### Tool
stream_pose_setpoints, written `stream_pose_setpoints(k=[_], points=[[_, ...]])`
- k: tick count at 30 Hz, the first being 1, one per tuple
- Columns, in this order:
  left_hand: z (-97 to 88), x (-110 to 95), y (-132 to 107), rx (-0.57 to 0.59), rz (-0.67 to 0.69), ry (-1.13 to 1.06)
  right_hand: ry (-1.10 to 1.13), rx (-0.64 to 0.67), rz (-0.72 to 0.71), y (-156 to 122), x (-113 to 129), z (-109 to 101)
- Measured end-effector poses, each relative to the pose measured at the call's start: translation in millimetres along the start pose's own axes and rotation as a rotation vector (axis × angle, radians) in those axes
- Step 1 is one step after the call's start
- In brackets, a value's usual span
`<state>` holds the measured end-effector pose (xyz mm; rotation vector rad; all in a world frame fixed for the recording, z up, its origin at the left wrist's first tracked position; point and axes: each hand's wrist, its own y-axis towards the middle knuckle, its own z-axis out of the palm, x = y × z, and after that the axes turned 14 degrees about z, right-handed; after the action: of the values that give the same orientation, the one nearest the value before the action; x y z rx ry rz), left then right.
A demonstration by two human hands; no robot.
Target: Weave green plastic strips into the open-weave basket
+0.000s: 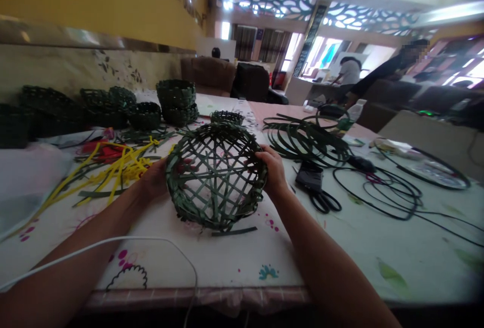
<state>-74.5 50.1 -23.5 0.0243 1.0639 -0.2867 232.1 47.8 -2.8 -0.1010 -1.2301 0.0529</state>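
Observation:
Between my hands is a dark green woven basket (217, 176), its open lattice letting the tablecloth show through. My left hand (161, 174) grips the basket's left side, its fingers partly hidden behind the weave. On the right rim, my right hand (271, 166) is closed with the thumb on the near side. A short loose green strip (234, 231) lies on the cloth just below the basket. To the right of my right hand are black-handled scissors (324, 201) and a dark phone (309, 176).
Several finished-looking green baskets (176, 96) stand at the back left. Yellow strips (121, 166) lie left of my hands. Coiled green strips (306, 133), a bottle (353, 113) and black cable (393, 197) lie to the right. A white cord (151, 238) crosses my left forearm. People are farther back.

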Motion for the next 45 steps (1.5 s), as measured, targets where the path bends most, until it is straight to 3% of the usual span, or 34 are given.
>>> stream_pose_setpoints(k=[4, 8, 13, 20, 29, 37, 41, 45], points=[[-10.0, 3, 3, 0.086, 0.024, -0.046, -0.013, 0.021, 0.003, 0, 2, -2], [-15.5, 5, 3, 0.033, 0.055, -0.041, -0.015, 0.008, -0.018, -2, 3, -1], [-9.0, 5, 2, 0.004, 0.013, 0.007, -0.007, -0.052, -0.013, -4, 3, 1], [5.0, 12, 1, -0.092, 0.072, 0.034, 0.032, -0.103, -0.01, -4, 1, 1], [5.4, 13, -3, 0.011, 0.057, -0.03, -0.012, -0.069, 0.029, 1, -1, -1], [5.1, 16, 1, -0.009, 0.022, 0.001, 0.006, -0.091, 0.106, 7, -7, -6], [0.0, 18, 8, -0.108, 0.195, 0.127, 0.01, -0.088, 0.097, 11, -10, -7], [-12.0, 14, 16, -0.177, 0.463, 0.347, -0.02, -0.213, 0.086, 15, -20, -2]])
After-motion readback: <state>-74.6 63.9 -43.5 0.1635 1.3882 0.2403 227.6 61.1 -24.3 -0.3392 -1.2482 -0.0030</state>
